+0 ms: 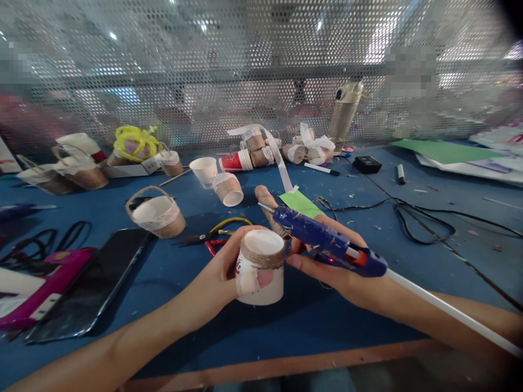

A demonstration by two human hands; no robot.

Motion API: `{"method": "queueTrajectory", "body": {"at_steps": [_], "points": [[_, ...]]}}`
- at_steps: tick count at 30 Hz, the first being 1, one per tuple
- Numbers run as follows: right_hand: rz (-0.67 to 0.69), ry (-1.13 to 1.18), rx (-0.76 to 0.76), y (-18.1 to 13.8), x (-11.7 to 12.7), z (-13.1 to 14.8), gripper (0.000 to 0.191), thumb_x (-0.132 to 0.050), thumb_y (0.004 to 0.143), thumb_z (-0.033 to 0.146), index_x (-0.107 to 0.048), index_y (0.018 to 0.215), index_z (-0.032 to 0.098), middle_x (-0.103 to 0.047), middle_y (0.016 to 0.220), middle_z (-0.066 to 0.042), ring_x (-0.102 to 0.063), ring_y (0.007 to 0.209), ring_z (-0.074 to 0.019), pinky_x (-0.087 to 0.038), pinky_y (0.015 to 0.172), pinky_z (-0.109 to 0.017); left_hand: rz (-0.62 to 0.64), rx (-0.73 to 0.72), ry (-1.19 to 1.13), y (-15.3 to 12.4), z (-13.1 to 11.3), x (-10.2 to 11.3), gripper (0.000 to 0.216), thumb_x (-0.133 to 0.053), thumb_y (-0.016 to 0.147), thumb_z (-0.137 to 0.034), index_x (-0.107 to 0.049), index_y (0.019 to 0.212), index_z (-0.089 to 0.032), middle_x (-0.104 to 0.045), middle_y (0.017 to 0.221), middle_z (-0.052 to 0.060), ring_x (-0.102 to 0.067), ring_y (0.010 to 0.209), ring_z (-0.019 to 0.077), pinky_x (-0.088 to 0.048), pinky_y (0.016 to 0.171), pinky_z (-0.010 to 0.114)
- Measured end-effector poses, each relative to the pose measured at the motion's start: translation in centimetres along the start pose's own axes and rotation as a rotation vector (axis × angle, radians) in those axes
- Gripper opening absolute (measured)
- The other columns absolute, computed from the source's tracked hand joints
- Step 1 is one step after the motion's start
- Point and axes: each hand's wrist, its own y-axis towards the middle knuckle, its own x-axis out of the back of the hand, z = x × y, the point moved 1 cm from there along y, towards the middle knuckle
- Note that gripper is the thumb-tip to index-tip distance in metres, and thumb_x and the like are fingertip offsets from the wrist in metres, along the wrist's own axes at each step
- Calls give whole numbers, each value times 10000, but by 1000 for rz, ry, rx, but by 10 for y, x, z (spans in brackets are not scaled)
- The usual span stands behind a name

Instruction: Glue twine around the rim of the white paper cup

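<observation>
My left hand point(223, 275) is wrapped round a white paper cup point(261, 269) held bottom up, with brown twine wound about its top end and a plaster on my thumb. My right hand point(330, 261) grips a blue hot glue gun point(322, 237) with a white glue stick point(449, 310) trailing back along my forearm. The gun's nozzle points left and away, just past the cup's top. A roll of brown twine point(267, 204) lies on the blue table point(204, 326) right behind the gun.
A twine-wrapped cup basket point(157, 213), scissors point(204, 238), a black phone point(92, 283) and a pink tool point(44, 283) lie left. Several more cups, a metal bottle point(345, 111), markers, green paper point(445, 151) and a black cable point(429, 223) lie behind and right, before a perforated metal screen.
</observation>
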Motion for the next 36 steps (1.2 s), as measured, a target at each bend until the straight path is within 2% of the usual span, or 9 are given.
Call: {"method": "queueTrajectory", "body": {"at_steps": [7, 12, 16, 20, 24, 30, 36], "points": [[-10, 10, -41, -1, 0, -2, 231, -777, 720, 112, -600, 850, 187, -613, 755, 59, -519, 576, -35, -444, 527, -134, 71, -4, 35, 1, 1, 5, 508, -774, 730, -355, -531, 1174, -317, -623, 1092, 2, -564, 1023, 221, -448, 863, 288], [-9, 16, -59, 2, 0, -2, 265, -804, 681, 113, -604, 840, 181, -627, 792, 44, -550, 638, -59, -475, 587, -153, -12, -21, 22, 0, 1, 1, 535, -805, 675, -386, -553, 1140, -302, -617, 1072, 5, -552, 1005, 231, -434, 854, 296], [-3, 40, -80, 3, -1, -2, 252, -805, 685, 134, -600, 825, 180, -612, 748, 54, -534, 596, -50, -457, 542, -146, 4, -27, 38, -2, -1, 0, 514, -804, 680, -391, -560, 1128, -326, -602, 1051, -19, -537, 992, 205, -409, 865, 280], [13, 24, -99, 1, 0, -2, 238, -802, 698, 172, -602, 826, 184, -596, 728, 63, -490, 525, -31, -397, 461, -140, 81, -32, 80, -3, -2, 5, 498, -777, 723, -382, -535, 1155, -333, -573, 1037, -17, -526, 995, 198, -412, 861, 279], [6, -5, -95, 1, 1, -8, 267, -812, 691, 205, -588, 837, 193, -596, 721, 58, -528, 562, -61, -436, 510, -171, 172, -17, 108, -2, -1, 7, 515, -753, 765, -335, -491, 1208, -348, -567, 1078, -12, -532, 1032, 195, -420, 894, 290], [-37, -8, -74, 3, -1, -10, 256, -798, 701, 201, -588, 847, 204, -642, 792, 33, -610, 716, -114, -511, 655, -222, 76, 27, 74, 1, -3, 5, 557, -776, 730, -327, -524, 1225, -286, -617, 1174, 35, -547, 1123, 262, -420, 961, 353], [-63, 17, -98, 4, -4, 1, 202, -767, 722, 180, -581, 801, 188, -633, 751, 37, -630, 671, -103, -522, 622, -213, 103, 39, 18, 4, -3, 7, 571, -782, 704, -350, -559, 1216, -236, -672, 1160, 79, -591, 1082, 305, -432, 943, 399]]}}
